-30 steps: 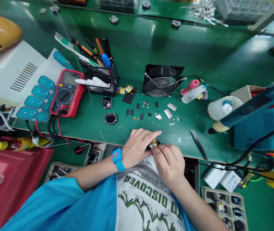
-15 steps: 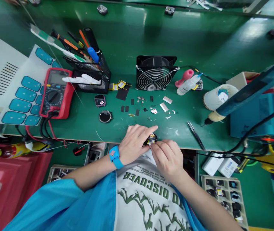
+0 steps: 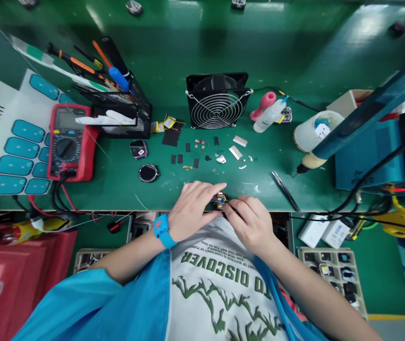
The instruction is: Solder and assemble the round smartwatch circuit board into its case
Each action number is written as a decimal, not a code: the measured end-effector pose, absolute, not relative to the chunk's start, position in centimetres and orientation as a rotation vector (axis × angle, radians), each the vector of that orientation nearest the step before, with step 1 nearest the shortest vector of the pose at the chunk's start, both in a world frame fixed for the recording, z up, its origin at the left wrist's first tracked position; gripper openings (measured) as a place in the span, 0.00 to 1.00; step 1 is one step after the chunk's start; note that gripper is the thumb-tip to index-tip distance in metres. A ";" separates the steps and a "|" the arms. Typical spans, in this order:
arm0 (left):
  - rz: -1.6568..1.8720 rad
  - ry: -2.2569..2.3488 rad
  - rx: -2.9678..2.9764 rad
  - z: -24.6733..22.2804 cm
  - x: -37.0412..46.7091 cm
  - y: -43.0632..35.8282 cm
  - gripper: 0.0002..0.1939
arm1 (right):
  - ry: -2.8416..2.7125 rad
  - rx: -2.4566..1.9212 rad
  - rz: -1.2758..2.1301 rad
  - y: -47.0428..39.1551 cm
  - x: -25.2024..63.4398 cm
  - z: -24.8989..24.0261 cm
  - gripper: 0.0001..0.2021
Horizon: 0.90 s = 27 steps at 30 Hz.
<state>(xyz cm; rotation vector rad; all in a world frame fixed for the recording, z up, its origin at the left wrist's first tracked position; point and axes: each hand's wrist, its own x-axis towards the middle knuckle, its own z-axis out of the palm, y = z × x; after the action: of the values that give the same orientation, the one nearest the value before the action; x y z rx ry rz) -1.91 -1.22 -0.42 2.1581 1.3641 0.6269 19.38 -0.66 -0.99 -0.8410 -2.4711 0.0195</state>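
Note:
Close to the bench's front edge, my left hand point(image 3: 194, 208) grips an opened smartwatch point(image 3: 220, 200) between thumb and fingers. Its dark case shows yellow and metallic parts inside. My right hand point(image 3: 250, 219) meets it from the right, fingertips pinched at the watch's near right rim; what they pinch, if anything, is hidden. A blue strap point(image 3: 164, 231) circles my left wrist. Beyond my hands lie small loose parts, among them black pads point(image 3: 180, 159), a white piece point(image 3: 221, 159) and silver plates point(image 3: 235, 152). A round watch point(image 3: 148, 173) and a square watch point(image 3: 138, 149) lie to the left.
A fan point(image 3: 217, 100) stands at the back. Left are a mesh tool holder point(image 3: 141, 113) and a red multimeter point(image 3: 67, 142). On the right are tweezers point(image 3: 286, 192), a bottle point(image 3: 269, 116), a white cup point(image 3: 303, 135) and a soldering iron point(image 3: 358, 109) jutting over the bench. Below sits a compartment tray point(image 3: 330, 255).
The camera view has shifted slightly, so the bench items appear further left. The watch is tilted a little differently between my hands, and my right fingers have shifted slightly at its rim.

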 end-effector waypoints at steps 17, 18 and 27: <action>0.769 1.460 2.245 -0.8 -1.3 -1.1 0.15 | -2.471 -0.906 0.071 -0.2 19.5 -0.4 0.13; 0.778 1.464 2.249 -0.8 -1.2 -1.1 0.14 | -2.466 -0.912 0.076 -0.2 19.5 -0.4 0.13; 0.621 1.531 2.172 -0.2 -0.7 -1.0 0.15 | -2.358 -0.961 0.302 -0.4 19.7 -1.5 0.11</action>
<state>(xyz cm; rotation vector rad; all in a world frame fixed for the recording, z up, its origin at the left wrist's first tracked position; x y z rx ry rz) -0.67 -1.04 -0.16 2.1720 1.5307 0.6213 19.67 -0.44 -1.47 -0.9611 -2.3579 0.3022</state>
